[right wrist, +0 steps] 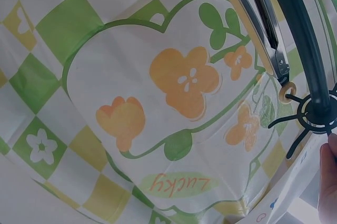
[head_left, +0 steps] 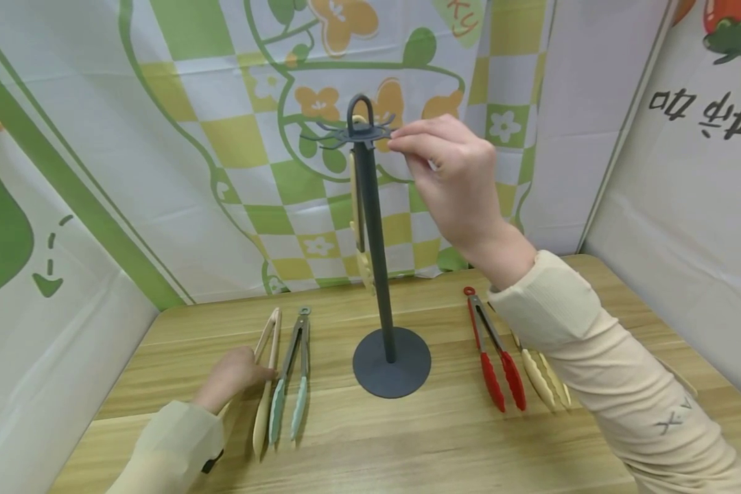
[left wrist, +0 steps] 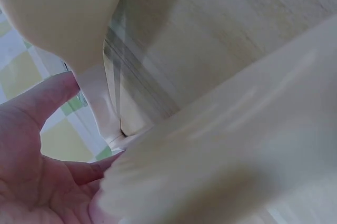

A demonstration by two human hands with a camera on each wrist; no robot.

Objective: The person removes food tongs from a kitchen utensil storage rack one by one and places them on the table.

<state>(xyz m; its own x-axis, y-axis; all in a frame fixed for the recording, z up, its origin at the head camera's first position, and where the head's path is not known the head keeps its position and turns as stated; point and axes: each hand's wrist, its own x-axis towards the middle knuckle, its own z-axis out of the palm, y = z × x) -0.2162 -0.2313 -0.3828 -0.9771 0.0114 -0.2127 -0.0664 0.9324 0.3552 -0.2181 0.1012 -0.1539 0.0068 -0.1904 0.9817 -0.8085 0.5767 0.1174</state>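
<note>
A dark grey rack with a round base stands upright on the table, a ring of curved hooks at its top. My right hand pinches the end of one hook on the right side, thumb and fingertips together. Yellow-edged tongs hang by their ring from a hook at the far side of the post. At the left, my left hand holds beige tongs lying on the table. The left wrist view shows the thumb against one arm of these tongs, with fingers partly hidden under the other.
Mint-tipped tongs lie just right of the beige pair. Beyond the rack's base are red-tipped tongs and cream-yellow tongs, the latter partly covered by my right sleeve. A patterned cloth hangs behind the wooden table.
</note>
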